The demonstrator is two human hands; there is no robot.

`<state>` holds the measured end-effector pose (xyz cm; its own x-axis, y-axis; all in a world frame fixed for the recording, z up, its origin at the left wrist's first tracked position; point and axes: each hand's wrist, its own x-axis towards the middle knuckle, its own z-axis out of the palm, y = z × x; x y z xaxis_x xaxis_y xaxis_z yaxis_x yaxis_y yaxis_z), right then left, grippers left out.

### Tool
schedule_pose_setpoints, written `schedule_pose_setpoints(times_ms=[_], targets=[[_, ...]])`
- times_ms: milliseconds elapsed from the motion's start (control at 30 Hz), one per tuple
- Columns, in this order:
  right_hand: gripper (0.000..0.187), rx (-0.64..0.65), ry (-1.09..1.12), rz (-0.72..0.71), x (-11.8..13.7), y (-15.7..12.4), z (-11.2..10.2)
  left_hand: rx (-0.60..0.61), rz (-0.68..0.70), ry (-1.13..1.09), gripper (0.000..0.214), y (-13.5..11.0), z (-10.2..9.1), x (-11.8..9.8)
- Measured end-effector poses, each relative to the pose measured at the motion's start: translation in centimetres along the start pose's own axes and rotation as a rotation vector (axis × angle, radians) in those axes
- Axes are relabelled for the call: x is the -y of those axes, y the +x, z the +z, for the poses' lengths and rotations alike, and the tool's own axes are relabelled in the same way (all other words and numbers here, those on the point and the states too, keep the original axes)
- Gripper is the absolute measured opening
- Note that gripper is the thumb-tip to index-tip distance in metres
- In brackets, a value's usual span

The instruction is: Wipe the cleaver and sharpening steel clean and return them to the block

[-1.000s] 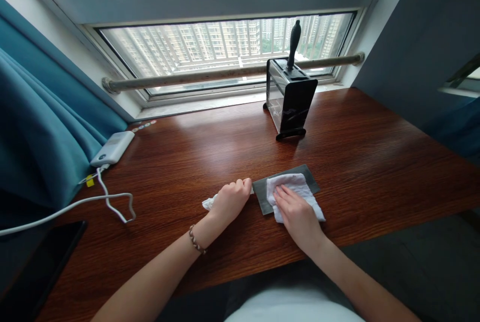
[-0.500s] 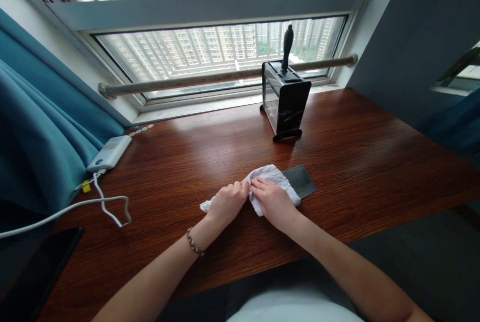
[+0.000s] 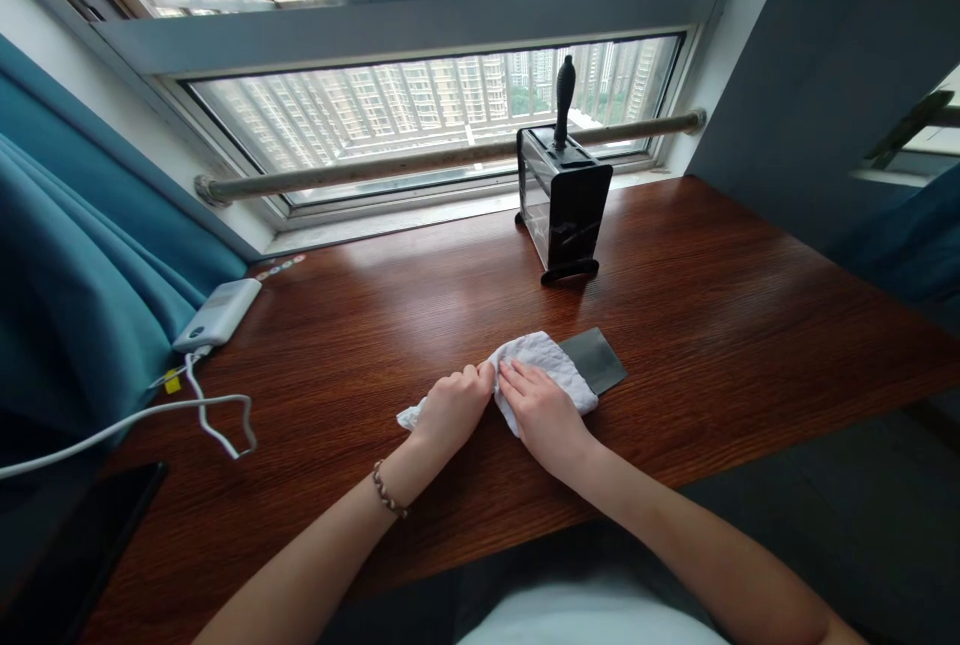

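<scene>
A white cloth (image 3: 561, 371) lies folded over a flat, dark grey blade (image 3: 596, 359) that looks like a cleaver's. Its square end sticks out bare to the right of the cloth, low over the wooden table. My left hand (image 3: 454, 403) is closed in a fist at the other end, around what appears to be the cloth-wrapped handle, which itself is hidden. A corner of cloth pokes out on the left of this fist. My right hand (image 3: 541, 415) presses on the cloth over the blade, fingers together and thumb out of sight. The two hands almost touch.
A black knife block (image 3: 564, 200) with clear sides and one black handle upright stands near the window. On the left are a white power bank (image 3: 219, 313), a white cable (image 3: 225, 399) and a dark phone or tablet (image 3: 82, 545). The table (image 3: 720, 325) ends close to my body.
The view has shifted slightly. Both hands stay at the cloth and blade, and the right hand sits a little lower on the cloth.
</scene>
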<state>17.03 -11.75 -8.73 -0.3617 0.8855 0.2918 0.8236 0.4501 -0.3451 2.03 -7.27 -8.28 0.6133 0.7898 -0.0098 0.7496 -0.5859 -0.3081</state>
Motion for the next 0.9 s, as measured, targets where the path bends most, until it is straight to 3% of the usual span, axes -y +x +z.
schedule_pose_setpoints(times_ms=[300,700,900], targets=[[0.037,-0.026,0.178,0.039,-2.7,-1.0,-0.8,0.012,0.006,0.009,0.016,0.1,0.0,0.1],[0.038,-0.095,0.049,0.257,-10.6,-4.9,-2.7,0.047,-0.013,-0.024,0.017,0.1,-0.2,0.2],[0.037,-0.105,-0.078,0.306,-10.4,-6.5,-3.0,0.038,-0.007,-0.022,0.017,0.0,-0.2,0.2]])
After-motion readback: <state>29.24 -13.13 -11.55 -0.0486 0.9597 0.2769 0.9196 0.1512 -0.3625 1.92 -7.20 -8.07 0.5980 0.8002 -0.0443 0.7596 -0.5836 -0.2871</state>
